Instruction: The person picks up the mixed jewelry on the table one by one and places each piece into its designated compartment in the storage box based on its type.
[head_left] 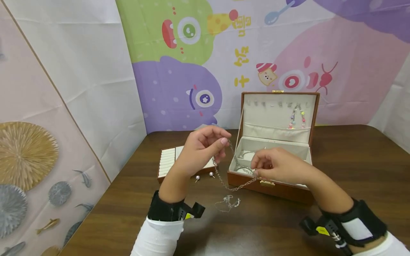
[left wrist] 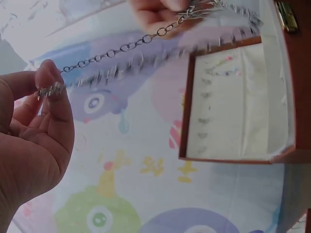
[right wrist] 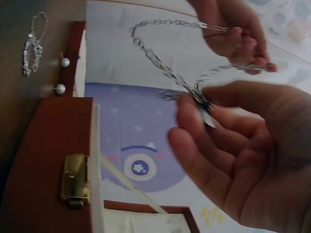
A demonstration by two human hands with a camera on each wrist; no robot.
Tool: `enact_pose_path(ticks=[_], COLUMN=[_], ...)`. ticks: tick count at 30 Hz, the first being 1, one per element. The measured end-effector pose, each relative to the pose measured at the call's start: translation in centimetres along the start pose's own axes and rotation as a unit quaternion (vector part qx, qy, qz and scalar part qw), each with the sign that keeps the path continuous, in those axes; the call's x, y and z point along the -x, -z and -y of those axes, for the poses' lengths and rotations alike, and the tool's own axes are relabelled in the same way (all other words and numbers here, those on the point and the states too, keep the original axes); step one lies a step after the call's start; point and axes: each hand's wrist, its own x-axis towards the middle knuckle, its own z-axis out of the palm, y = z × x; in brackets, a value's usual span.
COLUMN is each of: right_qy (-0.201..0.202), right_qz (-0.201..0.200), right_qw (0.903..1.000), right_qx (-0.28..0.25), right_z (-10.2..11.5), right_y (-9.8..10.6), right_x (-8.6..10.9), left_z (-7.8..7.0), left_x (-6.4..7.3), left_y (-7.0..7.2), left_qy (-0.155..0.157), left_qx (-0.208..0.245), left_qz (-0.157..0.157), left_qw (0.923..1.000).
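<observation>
A silver chain necklace [head_left: 220,176] hangs in a loop between my two hands, above the table. My left hand [head_left: 205,147] pinches one part of it between thumb and fingers; the left wrist view shows two strands [left wrist: 127,47] running from those fingertips. Lower and to the right, my right hand [head_left: 278,165] pinches another part, in front of the open brown jewelry box [head_left: 272,190]. From the right wrist, a bunched bit of chain [right wrist: 198,99] shows at its thumb and fingertips. Inside the box, silver bangles [head_left: 245,170] are partly hidden by the right hand.
A tray with ring rolls [head_left: 166,161] lies left of the box, partly behind the left hand. Two pearl earrings [head_left: 197,177] and a thin silver chain [head_left: 229,202] lie on the wooden table [head_left: 121,213]. A beaded strand [head_left: 303,119] hangs inside the raised lid [head_left: 266,119].
</observation>
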Motion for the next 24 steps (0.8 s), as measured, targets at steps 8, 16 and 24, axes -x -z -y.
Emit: enact_pose_path(ticks=[8,16,24], right_qy=[0.040,0.066,0.088], right_qz=[0.051,-0.030,-0.118], right_qw=[0.9971,0.9862,0.9748], right_qx=[0.040,-0.149,-0.168], right_z=[0.7,2.6,3.7], right_y=[-0.5,-1.0,0.4], right_x=[0.1,0.4,1.7], left_z=[-1.1,-0.8,-0.5], left_x=[0.2,0.1,0.2], left_y=[-1.5,-2.2,-2.3], left_qy=[-0.012,-0.032,0.015], left_qx=[-0.068,-0.124,-0.095], left_qz=[0.041,0.105,0.159], left_qw=[0.9967,0.9862,0.9825])
